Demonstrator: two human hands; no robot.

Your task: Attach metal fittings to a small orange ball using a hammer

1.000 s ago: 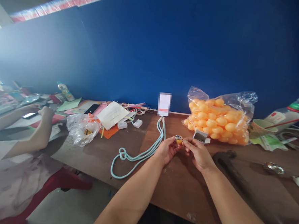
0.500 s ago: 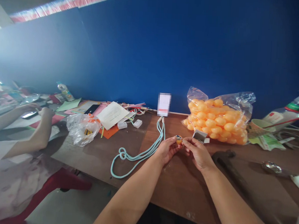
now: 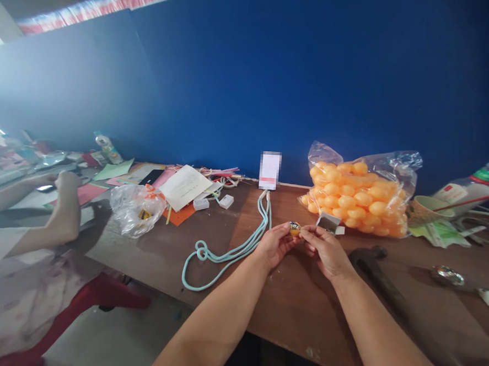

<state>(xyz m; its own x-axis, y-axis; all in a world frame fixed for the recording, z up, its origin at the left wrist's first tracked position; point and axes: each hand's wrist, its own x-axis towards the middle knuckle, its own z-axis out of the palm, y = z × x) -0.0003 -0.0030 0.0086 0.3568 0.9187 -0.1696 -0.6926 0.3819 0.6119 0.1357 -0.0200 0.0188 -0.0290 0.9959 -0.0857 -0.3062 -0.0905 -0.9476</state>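
Between my hands is a small orange ball point(image 3: 294, 229) with a shiny, dark-patterned patch on its upper side. My left hand point(image 3: 274, 244) grips it between thumb and fingers. Fingertips of my right hand point(image 3: 325, 251) are pinched together at the ball's right edge; whatever they hold there is too small to make out. Just behind the right hand stands a small open box point(image 3: 328, 221). A clear plastic bag point(image 3: 327, 153) full of similar orange balls point(image 3: 346, 202) lies farther back.
A light blue lanyard point(image 3: 223, 256) with a badge point(image 3: 269, 171) lies left of my hands. Farther left are a crumpled plastic bag point(image 3: 133, 212), papers point(image 3: 185, 187) and another person's arm point(image 3: 62, 216). At right are a dark curved bar point(image 3: 381, 285), a paper cup point(image 3: 429, 211) and a bottle point(image 3: 470, 183).
My hands stay together around the orange ball with almost no movement. At the left, the other person's hand has shifted slightly. The whole view has drifted a little.
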